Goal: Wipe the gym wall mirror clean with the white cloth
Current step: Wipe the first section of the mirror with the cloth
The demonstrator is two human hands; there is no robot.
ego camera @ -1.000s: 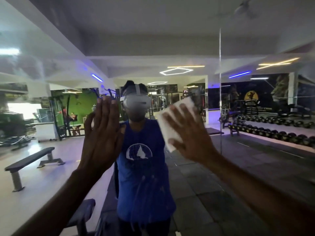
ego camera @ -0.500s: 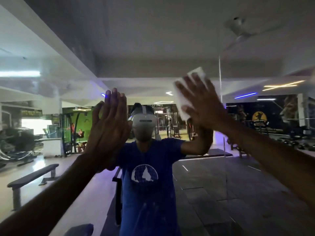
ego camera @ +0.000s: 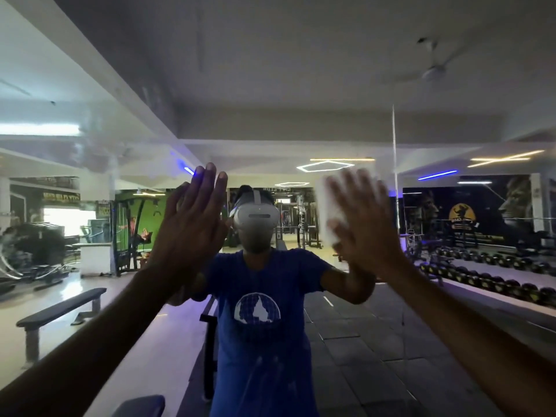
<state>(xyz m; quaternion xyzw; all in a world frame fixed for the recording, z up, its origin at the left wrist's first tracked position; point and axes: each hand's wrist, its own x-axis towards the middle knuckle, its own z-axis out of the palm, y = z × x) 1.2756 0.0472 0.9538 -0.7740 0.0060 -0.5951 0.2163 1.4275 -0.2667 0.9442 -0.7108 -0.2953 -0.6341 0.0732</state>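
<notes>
The gym wall mirror point(ego camera: 270, 94) fills the whole view and reflects the room and a person in a blue shirt. My right hand point(ego camera: 362, 227) presses the white cloth point(ego camera: 326, 206) flat against the glass at centre right, fingers spread over it and blurred by motion. Only the cloth's left part shows beside my fingers. My left hand point(ego camera: 192, 224) rests flat on the mirror at centre left, fingers straight and together, holding nothing. Smears and haze show on the glass at the upper left.
A vertical seam point(ego camera: 394, 164) between mirror panels runs just right of my right hand. In the reflection are a flat bench point(ego camera: 60, 310) at left, a dumbbell rack point(ego camera: 496, 278) at right and a dark padded edge point(ego camera: 141, 406) at the bottom.
My right hand with the cloth went up from chest height to high on the glass, then came back down to head height. My left hand stayed planted on the mirror.
</notes>
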